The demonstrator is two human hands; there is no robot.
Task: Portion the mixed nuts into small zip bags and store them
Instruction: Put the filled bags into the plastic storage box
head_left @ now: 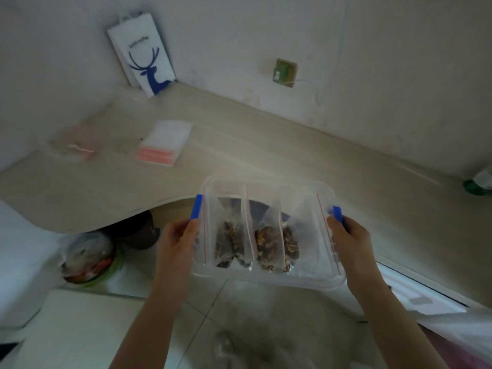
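The person holds a clear rectangular plastic container (266, 278) in the air, in front of the curved edge of the pale wooden desk (266, 155). The left hand (177, 243) grips its left end and the right hand (348, 243) its right end, fingers curled round the walls beside the blue latches (196, 207). Small clear zip bags of mixed nuts (231, 243) stand upright inside it. A stack of empty zip bags (165, 142) lies on the desk, well behind.

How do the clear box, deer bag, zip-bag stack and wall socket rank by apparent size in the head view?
1. clear box, though nearness to the camera enlarges it
2. deer bag
3. zip-bag stack
4. wall socket
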